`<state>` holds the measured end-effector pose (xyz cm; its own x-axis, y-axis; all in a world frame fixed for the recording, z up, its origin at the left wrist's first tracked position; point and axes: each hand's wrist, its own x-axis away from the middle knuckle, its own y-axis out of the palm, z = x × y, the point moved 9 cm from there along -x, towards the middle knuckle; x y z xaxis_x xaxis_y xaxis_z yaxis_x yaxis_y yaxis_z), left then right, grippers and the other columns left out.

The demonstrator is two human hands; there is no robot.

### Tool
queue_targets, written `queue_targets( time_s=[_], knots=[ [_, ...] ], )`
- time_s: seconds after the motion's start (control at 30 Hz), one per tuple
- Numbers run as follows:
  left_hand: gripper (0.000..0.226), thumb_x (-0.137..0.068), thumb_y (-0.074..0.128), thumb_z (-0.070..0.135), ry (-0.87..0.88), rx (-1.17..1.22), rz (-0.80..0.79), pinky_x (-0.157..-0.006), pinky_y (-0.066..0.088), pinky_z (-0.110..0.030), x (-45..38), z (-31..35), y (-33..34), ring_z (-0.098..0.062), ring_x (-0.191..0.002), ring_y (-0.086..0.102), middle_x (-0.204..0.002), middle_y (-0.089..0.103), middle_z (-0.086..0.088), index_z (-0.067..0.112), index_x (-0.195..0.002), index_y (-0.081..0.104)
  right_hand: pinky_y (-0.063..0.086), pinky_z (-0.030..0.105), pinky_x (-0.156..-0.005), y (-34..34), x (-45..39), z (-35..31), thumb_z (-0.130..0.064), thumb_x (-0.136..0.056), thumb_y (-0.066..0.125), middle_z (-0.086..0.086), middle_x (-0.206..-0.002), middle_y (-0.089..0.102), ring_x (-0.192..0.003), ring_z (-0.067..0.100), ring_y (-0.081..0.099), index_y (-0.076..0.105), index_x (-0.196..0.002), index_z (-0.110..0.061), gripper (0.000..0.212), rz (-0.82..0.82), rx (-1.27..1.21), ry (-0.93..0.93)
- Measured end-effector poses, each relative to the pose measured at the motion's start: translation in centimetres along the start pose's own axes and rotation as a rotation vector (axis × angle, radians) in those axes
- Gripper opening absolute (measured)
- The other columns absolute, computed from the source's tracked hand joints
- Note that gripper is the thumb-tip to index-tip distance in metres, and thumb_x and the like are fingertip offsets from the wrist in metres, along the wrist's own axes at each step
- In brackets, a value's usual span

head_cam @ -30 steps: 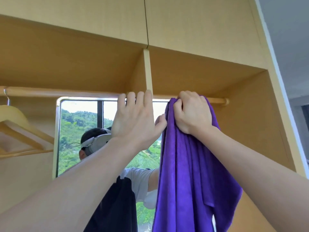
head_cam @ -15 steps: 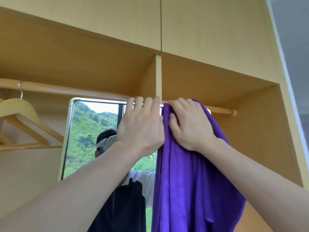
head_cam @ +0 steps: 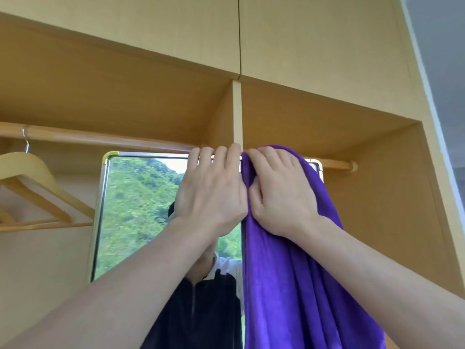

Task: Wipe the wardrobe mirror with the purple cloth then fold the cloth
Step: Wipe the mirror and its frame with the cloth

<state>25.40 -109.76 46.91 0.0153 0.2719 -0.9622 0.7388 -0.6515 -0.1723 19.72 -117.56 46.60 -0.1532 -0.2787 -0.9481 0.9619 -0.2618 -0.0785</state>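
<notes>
Up high inside the wooden wardrobe (head_cam: 327, 109), both hands raised to the hanging rod (head_cam: 100, 141). Left hand (head_cam: 211, 195) with fingers laid flat and fairly straight over the mirror's (head_cam: 136, 210) top edge, gripping nothing visible. Right hand (head_cam: 279, 195) just beside it, touching it, fingers curled and bunching the top of the purple cloth (head_cam: 297, 285). Draped over the rod and hanging down in long folds, covering the mirror's right part. Off to the left, wooden hangers (head_cam: 37, 187) hooked on the same rod.
</notes>
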Motion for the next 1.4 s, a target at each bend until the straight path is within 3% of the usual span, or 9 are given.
queue_targets(
  time_s=[0.1, 0.17, 0.3, 0.37, 0.5, 0.6, 0.9, 1.23, 1.4],
  knots=[
    [0.055, -0.089, 0.034, 0.026, 0.0, 0.022, 0.018, -0.099, 0.038, -0.048, 0.1, -0.1, 0.1, -0.035, -0.105, 0.054, -0.117, 0.063, -0.009, 0.008, -0.14, 0.048, 0.041, 0.039, -0.103, 0.4, -0.3, -1.0, -0.022, -0.087, 0.04, 0.009, -0.123, 0.06, -0.109, 0.03, 0.054, 0.053, -0.137, -0.003, 0.054, -0.093, 0.011, -0.105],
    [0.055, -0.09, 0.033, 0.028, -0.001, 0.018, 0.025, -0.099, 0.039, -0.047, 0.1, -0.2, 0.1, -0.035, -0.105, 0.054, -0.116, 0.063, -0.009, 0.009, -0.14, 0.047, 0.041, 0.038, -0.099, 0.4, -0.4, -0.6, -0.023, -0.088, 0.041, 0.007, -0.119, 0.06, -0.106, 0.029, 0.054, 0.055, -0.133, -0.006, 0.05, -0.095, 0.025, -0.112],
    [0.053, -0.091, 0.032, 0.03, 0.009, 0.002, 0.029, -0.1, 0.038, -0.049, 0.1, 0.0, 0.1, -0.033, -0.105, 0.054, -0.113, 0.061, -0.007, 0.01, -0.138, 0.047, 0.039, 0.041, -0.085, -0.5, 0.1, 3.5, -0.024, -0.086, 0.043, 0.005, -0.095, 0.055, -0.09, 0.03, 0.05, 0.058, -0.1, -0.01, 0.024, 0.024, 0.056, 0.155],
    [0.052, -0.091, 0.032, 0.03, 0.013, -0.01, 0.036, -0.101, 0.038, -0.049, 0.1, 0.1, 0.0, -0.032, -0.106, 0.055, -0.11, 0.06, -0.007, 0.01, -0.137, 0.047, 0.037, 0.041, -0.083, -0.6, 0.7, 5.5, -0.023, -0.085, 0.042, 0.005, -0.091, 0.053, -0.088, 0.03, 0.048, 0.055, -0.093, -0.01, 0.02, 0.073, 0.057, 0.274],
    [0.05, -0.091, 0.034, 0.03, 0.015, -0.068, 0.029, -0.099, 0.039, -0.048, 0.0, 0.4, -0.1, -0.032, -0.101, 0.055, -0.106, 0.059, -0.007, 0.01, -0.135, 0.047, 0.041, 0.043, -0.081, -0.1, 1.9, 6.9, -0.024, -0.086, 0.038, 0.007, -0.097, 0.055, -0.095, 0.03, 0.047, 0.056, -0.096, -0.009, 0.026, 0.156, -0.015, 0.455],
    [0.052, -0.091, 0.035, 0.03, 0.018, -0.096, 0.017, -0.099, 0.037, -0.048, 0.0, 0.4, 0.0, -0.033, -0.1, 0.054, -0.106, 0.059, -0.007, 0.009, -0.137, 0.046, 0.043, 0.041, -0.081, 0.4, 2.8, 7.1, -0.025, -0.09, 0.035, 0.006, -0.111, 0.055, -0.107, 0.03, 0.046, 0.058, -0.111, -0.01, 0.034, 0.177, -0.077, 0.538],
    [0.044, -0.093, 0.035, 0.03, 0.007, -0.04, 0.03, -0.098, 0.037, -0.048, 0.0, 0.1, 0.1, -0.031, -0.096, 0.054, -0.103, 0.058, -0.006, 0.011, -0.129, 0.049, 0.04, 0.045, -0.104, -0.4, 3.4, 6.0, -0.019, -0.092, 0.034, 0.016, -0.124, 0.053, -0.117, 0.034, 0.042, 0.053, -0.125, -0.002, 0.041, 0.121, 0.005, 0.372],
    [0.042, -0.09, 0.033, 0.031, -0.015, 0.06, 0.063, -0.099, 0.039, -0.048, 0.0, -0.2, -0.1, -0.03, -0.095, 0.054, -0.101, 0.06, -0.005, 0.011, -0.123, 0.052, 0.04, 0.048, -0.101, -1.1, 2.3, 4.5, -0.018, -0.087, 0.035, 0.016, -0.109, 0.054, -0.104, 0.039, 0.048, 0.054, -0.11, -0.002, 0.034, 0.035, 0.191, 0.321],
    [0.05, -0.088, 0.027, 0.03, -0.014, 0.105, 0.047, -0.102, 0.037, -0.047, 0.1, -0.4, 0.1, -0.031, -0.102, 0.054, -0.109, 0.061, -0.006, 0.01, -0.128, 0.051, 0.042, 0.043, -0.094, -0.3, 0.3, -0.1, -0.02, -0.087, 0.041, 0.012, -0.106, 0.056, -0.097, 0.033, 0.051, 0.055, -0.11, -0.004, 0.032, -0.042, 0.052, 0.054]
  ],
)
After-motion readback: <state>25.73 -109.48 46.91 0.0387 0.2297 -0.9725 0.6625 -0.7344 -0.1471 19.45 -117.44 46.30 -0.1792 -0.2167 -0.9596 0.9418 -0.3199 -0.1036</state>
